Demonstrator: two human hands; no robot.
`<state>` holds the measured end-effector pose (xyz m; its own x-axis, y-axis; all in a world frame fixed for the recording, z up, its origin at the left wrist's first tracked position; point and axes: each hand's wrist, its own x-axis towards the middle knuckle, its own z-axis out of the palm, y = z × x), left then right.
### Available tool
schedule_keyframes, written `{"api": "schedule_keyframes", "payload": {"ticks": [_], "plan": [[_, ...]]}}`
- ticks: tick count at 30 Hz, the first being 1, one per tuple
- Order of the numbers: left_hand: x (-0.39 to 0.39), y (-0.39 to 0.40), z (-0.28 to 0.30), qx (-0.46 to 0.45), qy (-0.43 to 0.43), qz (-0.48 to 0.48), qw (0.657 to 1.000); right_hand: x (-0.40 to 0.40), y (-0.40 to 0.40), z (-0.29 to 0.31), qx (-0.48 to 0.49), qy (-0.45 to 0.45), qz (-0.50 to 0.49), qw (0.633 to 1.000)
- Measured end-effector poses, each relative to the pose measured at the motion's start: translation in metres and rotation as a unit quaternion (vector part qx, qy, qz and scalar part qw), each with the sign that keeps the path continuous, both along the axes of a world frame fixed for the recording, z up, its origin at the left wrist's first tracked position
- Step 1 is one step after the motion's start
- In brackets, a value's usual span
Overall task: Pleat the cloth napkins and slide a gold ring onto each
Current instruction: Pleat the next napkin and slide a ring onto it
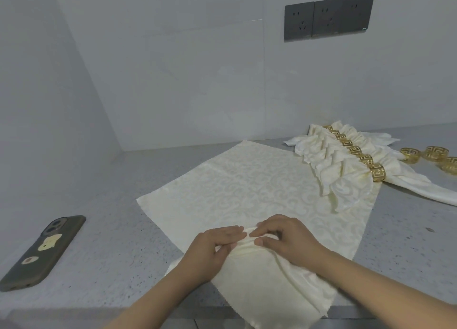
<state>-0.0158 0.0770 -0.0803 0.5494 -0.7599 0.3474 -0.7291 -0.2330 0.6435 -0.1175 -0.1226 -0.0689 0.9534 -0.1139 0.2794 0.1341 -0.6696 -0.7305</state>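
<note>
Head view: cream damask napkin (247, 192) spread at desk (99, 229) near edge, finished ringed napkins (346, 155) and spare gold rings (430, 155) far right. Left hand (210, 249) and right hand (284, 237) pinch first pleats, both grips closed on cloth. Keep folds even, narrow; hold the stack tight.

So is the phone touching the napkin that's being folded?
Apart. The head view shows the phone well left of the napkin, with bare counter between them.

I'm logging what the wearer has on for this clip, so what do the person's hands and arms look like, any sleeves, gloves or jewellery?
Both the left hand and the right hand are bare: no gloves, rings, watch or bracelets visible. Both forearms are uncovered as far as the frame shows; no sleeves appear.
</note>
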Motion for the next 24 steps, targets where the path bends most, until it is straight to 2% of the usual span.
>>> {"api": "schedule_keyframes", "payload": {"ticks": [2,4,6,9,12,15,18,24], "plan": [[-0.002,-0.003,0.004,0.013,-0.029,-0.002,0.999,0.001,0.000,-0.001,0.017,-0.004,0.013,1.000],[0.000,-0.006,0.007,0.051,-0.158,-0.010,0.986,0.002,0.001,-0.003,-0.001,-0.013,0.015,1.000],[0.002,-0.006,0.009,0.078,-0.275,-0.021,0.958,0.002,0.002,-0.006,-0.043,-0.027,0.014,0.999],[-0.001,-0.010,0.015,0.087,-0.340,-0.046,0.935,-0.001,0.003,-0.004,-0.092,-0.038,0.013,0.995],[-0.006,-0.013,0.014,0.101,-0.316,-0.041,0.942,-0.005,0.002,0.000,-0.099,-0.040,0.012,0.994],[-0.006,-0.008,0.005,0.089,-0.217,-0.028,0.972,-0.008,0.002,0.002,-0.112,-0.044,0.026,0.992],[-0.003,-0.004,0.009,0.107,-0.149,-0.023,0.983,-0.008,0.000,0.002,-0.147,-0.025,0.050,0.988],[0.002,-0.007,0.020,0.140,-0.129,-0.040,0.981,-0.007,-0.005,0.003,-0.163,-0.006,0.069,0.984]]}}
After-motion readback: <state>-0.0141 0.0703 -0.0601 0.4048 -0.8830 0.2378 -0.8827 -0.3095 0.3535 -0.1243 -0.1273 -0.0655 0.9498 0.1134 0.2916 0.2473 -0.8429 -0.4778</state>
